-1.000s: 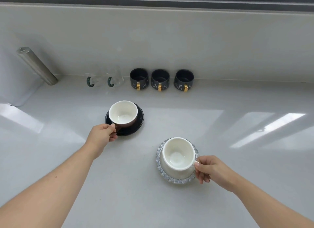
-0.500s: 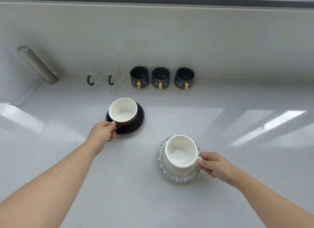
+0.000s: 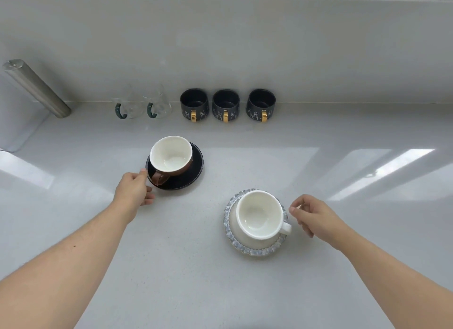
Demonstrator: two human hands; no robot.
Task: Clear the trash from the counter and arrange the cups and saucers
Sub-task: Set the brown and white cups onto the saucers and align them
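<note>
A brown cup with a white inside (image 3: 170, 154) stands on a black saucer (image 3: 193, 174) at the middle left of the grey counter (image 3: 196, 267). Its handle points toward me. My left hand (image 3: 133, 190) rests just left of the saucer, thumb at its rim, off the handle and holding nothing. A white cup (image 3: 258, 213) sits on a ridged glass saucer (image 3: 229, 230) nearer to me on the right. My right hand (image 3: 316, 216) hovers a little right of that cup's handle, fingers loosely curled, not touching it.
Three dark mugs with gold handles (image 3: 225, 104) line the back wall. Two clear glass cups with green handles (image 3: 157, 104) stand to their left. A slanted metal cylinder (image 3: 36, 88) rises at the far left corner.
Both hands have let go of the cup handles and drawn back slightly. The two cups now rest on their saucers.
</note>
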